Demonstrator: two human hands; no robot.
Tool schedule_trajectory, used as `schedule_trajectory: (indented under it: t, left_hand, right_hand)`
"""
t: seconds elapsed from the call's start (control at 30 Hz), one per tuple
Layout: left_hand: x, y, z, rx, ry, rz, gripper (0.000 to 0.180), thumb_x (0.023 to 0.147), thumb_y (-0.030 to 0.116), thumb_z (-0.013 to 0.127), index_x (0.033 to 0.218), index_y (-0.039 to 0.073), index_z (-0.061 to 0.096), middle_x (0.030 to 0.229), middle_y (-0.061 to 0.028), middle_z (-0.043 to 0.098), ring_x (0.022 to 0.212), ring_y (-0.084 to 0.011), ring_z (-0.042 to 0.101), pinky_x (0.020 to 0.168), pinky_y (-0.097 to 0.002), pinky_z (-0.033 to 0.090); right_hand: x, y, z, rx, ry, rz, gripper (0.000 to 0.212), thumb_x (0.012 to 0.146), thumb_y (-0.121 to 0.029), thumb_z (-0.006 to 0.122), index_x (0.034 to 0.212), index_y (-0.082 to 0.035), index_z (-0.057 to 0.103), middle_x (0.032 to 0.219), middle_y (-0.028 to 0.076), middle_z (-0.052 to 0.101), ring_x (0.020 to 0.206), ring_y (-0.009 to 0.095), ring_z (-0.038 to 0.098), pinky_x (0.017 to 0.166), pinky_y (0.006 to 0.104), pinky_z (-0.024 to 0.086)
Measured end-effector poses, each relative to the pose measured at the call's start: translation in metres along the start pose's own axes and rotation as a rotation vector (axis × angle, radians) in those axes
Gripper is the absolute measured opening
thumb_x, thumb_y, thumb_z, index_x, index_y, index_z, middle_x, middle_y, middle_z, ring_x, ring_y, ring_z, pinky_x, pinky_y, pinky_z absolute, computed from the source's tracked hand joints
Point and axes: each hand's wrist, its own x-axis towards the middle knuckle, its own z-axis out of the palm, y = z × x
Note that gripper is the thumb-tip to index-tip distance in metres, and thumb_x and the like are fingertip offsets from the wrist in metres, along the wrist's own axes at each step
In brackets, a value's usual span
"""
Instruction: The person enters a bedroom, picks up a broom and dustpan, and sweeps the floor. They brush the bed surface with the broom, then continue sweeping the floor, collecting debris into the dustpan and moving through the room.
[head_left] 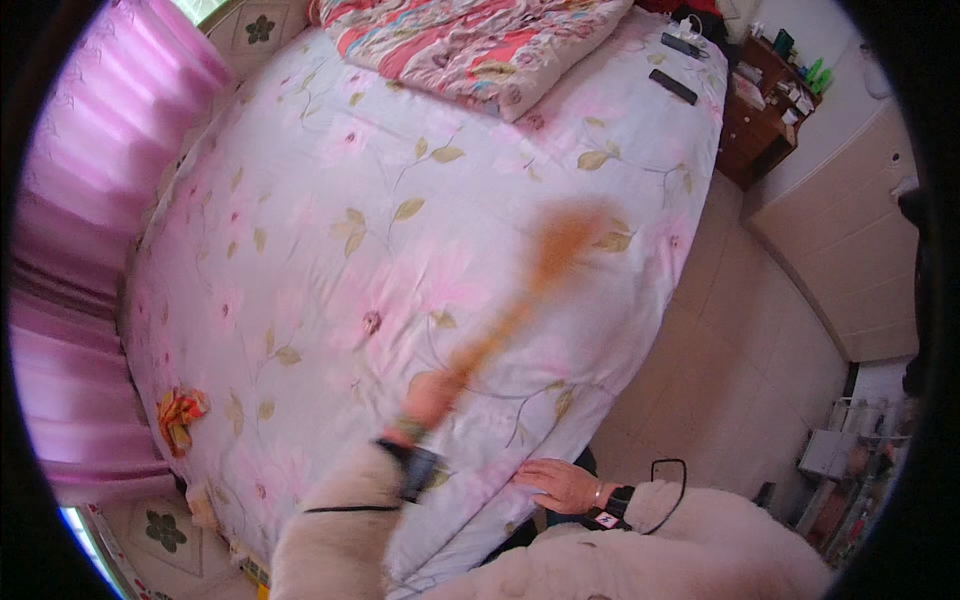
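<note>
My left hand [429, 398] is closed around the handle of an orange-brown hand broom [562, 248], both smeared by motion. The broom slants away to the right, its flared head over the bedsheet [300, 230]; whether the head touches the cloth I cannot tell. That sheet is pale, with pink flowers and olive leaves, and shows creases near my hands. At the bed's near right edge, my right hand [562, 486] lies on the sheet with its fingers stretched out and nothing in them. Dark bands circle both wrists.
A folded red patterned quilt [480, 50] lies at the far side. Two dark remotes [673, 87] are near the far right corner. A crumpled orange cloth [181, 418] lies left. Pink curtains [90, 250] flank the bed; a brown cabinet [755, 135] and tiled floor [720, 330] are right.
</note>
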Motion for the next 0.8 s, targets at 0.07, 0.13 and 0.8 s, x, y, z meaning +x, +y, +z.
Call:
schedule_trajectory:
  t: [0.07,0.13,0.8]
  left_hand:
    - [0.007,-0.047,-0.097,0.058,0.537,-0.032,0.024,0.086,0.022,0.048,0.102,0.005,0.055,0.083,-0.0087,0.056,0.071,-0.0211,0.053,0.063,-0.0344,0.041]
    - [0.012,-0.087,-0.170,0.486,0.908,0.019,0.026,0.086,0.027,0.049,0.101,0.005,0.051,0.065,-0.0046,0.050,0.050,-0.0193,0.046,0.045,-0.0329,0.038]
    - [0.288,0.195,0.020,0.301,0.106,0.112,0.029,0.086,0.017,0.047,0.109,0.002,0.057,0.098,-0.0189,0.061,0.086,-0.0255,0.058,0.078,-0.0352,0.044]
  right_hand:
    - [-0.009,0.012,-0.034,0.016,0.060,0.100,0.040,0.078,-0.014,0.054,0.116,-0.003,0.048,0.115,0.015,0.051,0.109,0.031,0.046,0.094,0.0383,0.037]
    - [-0.019,0.033,-0.069,0.018,0.103,0.164,0.039,0.079,-0.014,0.054,0.116,-0.003,0.049,0.115,0.015,0.051,0.107,0.030,0.048,0.093,0.0379,0.038]
    - [-0.091,0.159,-0.297,0.053,0.082,0.366,0.027,0.082,-0.014,0.051,0.106,-0.004,0.054,0.106,0.014,0.056,0.098,0.032,0.052,0.084,0.0382,0.042]
